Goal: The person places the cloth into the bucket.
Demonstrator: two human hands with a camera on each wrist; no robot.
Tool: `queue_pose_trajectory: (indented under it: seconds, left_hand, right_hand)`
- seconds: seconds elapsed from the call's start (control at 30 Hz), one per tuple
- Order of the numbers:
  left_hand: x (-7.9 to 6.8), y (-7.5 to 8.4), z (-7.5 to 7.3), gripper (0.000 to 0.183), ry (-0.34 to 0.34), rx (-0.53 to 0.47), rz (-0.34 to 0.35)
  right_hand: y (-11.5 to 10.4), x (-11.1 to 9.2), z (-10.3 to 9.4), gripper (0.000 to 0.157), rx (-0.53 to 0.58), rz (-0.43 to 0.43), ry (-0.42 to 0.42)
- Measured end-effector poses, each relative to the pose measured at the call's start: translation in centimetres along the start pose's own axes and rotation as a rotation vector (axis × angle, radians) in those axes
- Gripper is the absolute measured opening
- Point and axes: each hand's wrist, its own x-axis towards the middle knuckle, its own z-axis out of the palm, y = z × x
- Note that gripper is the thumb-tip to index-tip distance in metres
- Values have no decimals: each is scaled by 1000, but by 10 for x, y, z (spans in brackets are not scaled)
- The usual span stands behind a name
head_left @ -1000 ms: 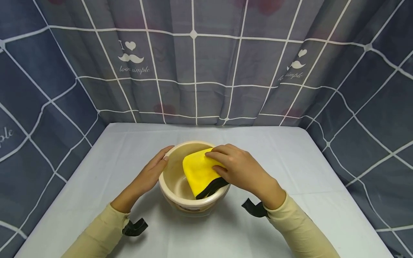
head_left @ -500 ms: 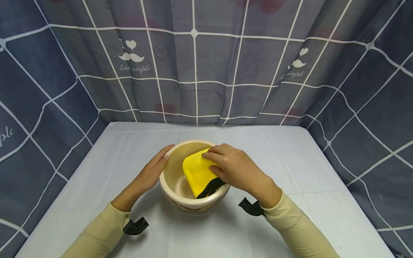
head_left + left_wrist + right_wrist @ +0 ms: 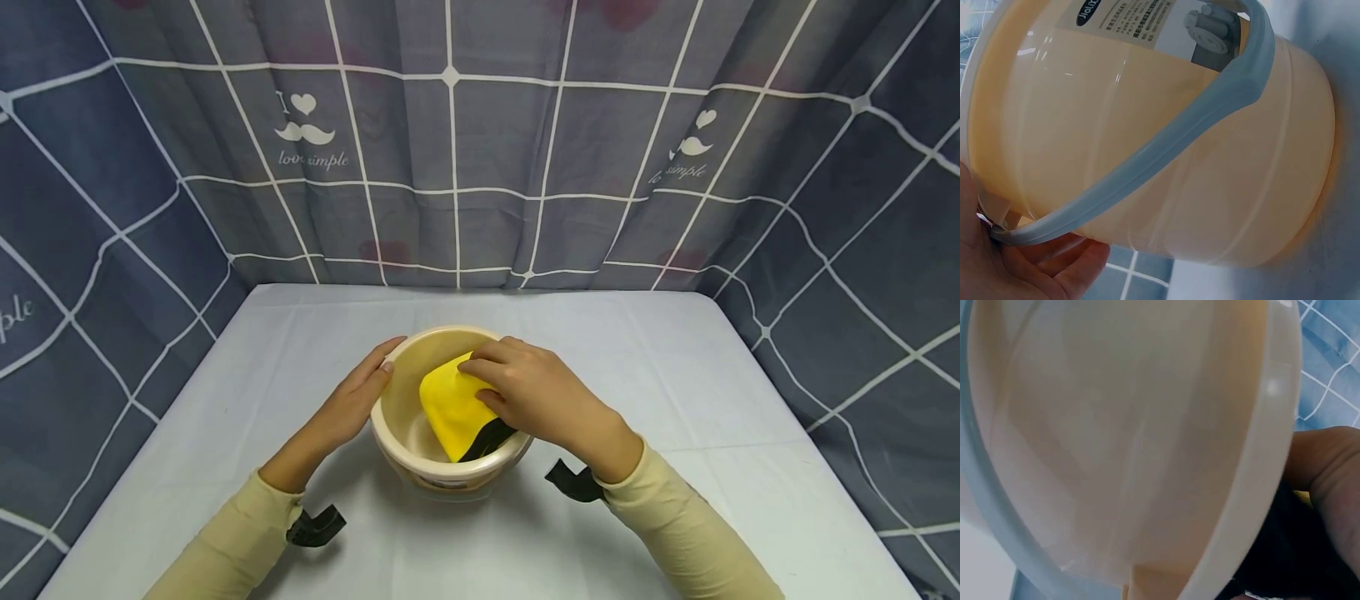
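Observation:
A cream plastic bucket (image 3: pixel 411 454) stands on the white-covered table, its opening facing up toward the head camera. My left hand (image 3: pixel 347 408) grips it at the left rim, the thumb at the edge and the other fingers along the outer wall, near where the handle (image 3: pixel 1147 156) joins in the left wrist view. Inside the bucket is a yellow cloth (image 3: pixel 450 408) with a black edge. My right hand (image 3: pixel 536 392) reaches over the right rim and pinches this cloth. Its fingertips are partly hidden; in the right wrist view the bucket wall (image 3: pixel 1135 437) covers most of the scene.
White cloth covers the table (image 3: pixel 300 333). A grey checked curtain (image 3: pixel 502 142) hangs behind it and along both sides. Black straps (image 3: pixel 315 527) stick out from both sleeves. A printed label (image 3: pixel 1141 25) is on the bucket's outside.
My right hand has moved a little left and further into the bucket, and the yellow cloth has shifted with it. The left hand and the bucket stay in place.

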Motion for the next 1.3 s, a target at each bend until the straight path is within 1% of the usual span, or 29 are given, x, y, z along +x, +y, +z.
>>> queue_pose_trajectory:
  seconds: [0.27, 0.4, 0.5, 0.6, 0.73, 0.87, 1.3]
  left_hand:
    - [0, 1, 1, 50, 1, -5, -7]
    - [0, 0, 1, 50, -2, -6, -5]
    - [0, 0, 1, 50, -2, 1, -6]
    - [-1, 1, 1, 50, -1, 7, -6]
    - [0, 1, 1, 50, 3, 12, -9]
    - [0, 1, 1, 50, 5, 19, -11]
    - [0, 1, 2, 50, 5, 18, -10]
  right_hand:
    - [-5, 4, 3, 35, -4, -4, -22]
    - [-7, 7, 6, 33, -12, -15, -35]
    - [-9, 8, 9, 29, -13, -14, -57]
    - [-9, 10, 14, 27, -14, -4, -99]
    - [-9, 11, 20, 26, -11, 11, -162]
    - [-9, 13, 22, 26, 10, 16, -207]
    - [-7, 15, 23, 26, 49, 39, -269]
